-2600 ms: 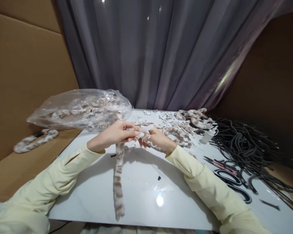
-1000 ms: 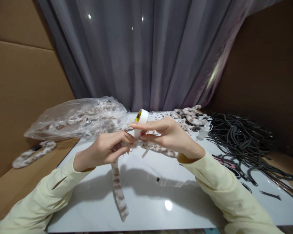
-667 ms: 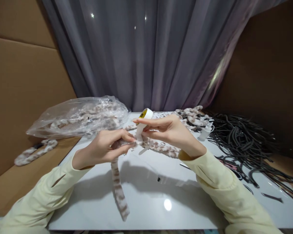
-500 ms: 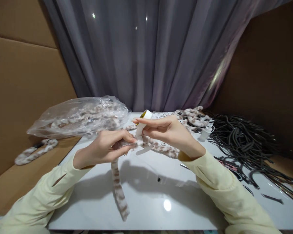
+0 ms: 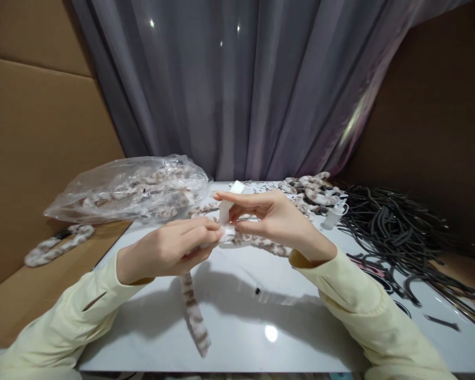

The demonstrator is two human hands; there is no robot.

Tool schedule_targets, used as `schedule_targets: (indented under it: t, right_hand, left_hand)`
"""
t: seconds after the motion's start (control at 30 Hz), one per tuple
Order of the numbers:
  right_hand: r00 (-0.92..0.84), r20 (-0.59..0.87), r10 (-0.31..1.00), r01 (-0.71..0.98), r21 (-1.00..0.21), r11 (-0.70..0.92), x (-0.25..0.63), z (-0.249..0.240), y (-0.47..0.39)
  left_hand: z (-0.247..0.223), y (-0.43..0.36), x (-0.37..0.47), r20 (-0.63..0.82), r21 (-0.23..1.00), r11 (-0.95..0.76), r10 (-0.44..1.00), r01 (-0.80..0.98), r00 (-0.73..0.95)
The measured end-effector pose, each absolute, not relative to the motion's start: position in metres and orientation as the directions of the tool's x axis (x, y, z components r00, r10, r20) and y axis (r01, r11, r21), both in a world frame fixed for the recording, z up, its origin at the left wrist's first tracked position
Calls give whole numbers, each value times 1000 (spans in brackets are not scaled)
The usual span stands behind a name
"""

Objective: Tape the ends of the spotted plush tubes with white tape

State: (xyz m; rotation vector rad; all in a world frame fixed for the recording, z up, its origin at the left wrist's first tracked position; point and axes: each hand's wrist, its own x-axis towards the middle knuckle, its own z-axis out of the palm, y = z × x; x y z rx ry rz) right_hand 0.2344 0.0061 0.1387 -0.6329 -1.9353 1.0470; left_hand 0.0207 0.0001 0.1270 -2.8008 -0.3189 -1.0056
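My left hand (image 5: 174,245) is closed, its thumb and fingers pinching a brown-and-white fluffy strip (image 5: 196,319). One end of the strip hangs below that hand over the table; another fluffy length (image 5: 267,244) runs off to the right beneath my other wrist. My right hand (image 5: 275,216) grips a roll of white tape (image 5: 237,186) between thumb and fingers. From the roll a band of white tape (image 5: 227,232) comes down to the fluffy strip by my left fingertips. My right fingers cover much of the roll.
A clear plastic bag (image 5: 130,184) of fluffy pieces lies back left, a fluffy loop (image 5: 59,245) on cardboard beside it. Back right are more fluffy loops (image 5: 316,190), a white bottle (image 5: 333,215) and a heap of black cords (image 5: 391,227). A small black bit (image 5: 257,291) lies on the white table (image 5: 301,338).
My left hand has rolled over at the strip, its back now turned more upward. The tape roll has tilted, and the tape now lies around or against the strip at the fingertips.
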Motion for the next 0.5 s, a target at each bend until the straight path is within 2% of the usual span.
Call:
schedule_targets:
  t: [0.17, 0.37, 0.5]
  right_hand:
    - [-537, 400, 743, 40, -868, 496, 235, 141, 2]
    - [-576, 356, 736, -20, -906, 423, 235, 141, 5]
    - [-585, 359, 727, 9, -893, 449, 235, 139, 7]
  left_hand:
    - [124, 3, 17, 641, -55, -965, 163, 256, 750]
    - [122, 3, 16, 636, -110, -962, 124, 248, 761]
    - [120, 2, 17, 637, -140, -961, 96, 237, 765]
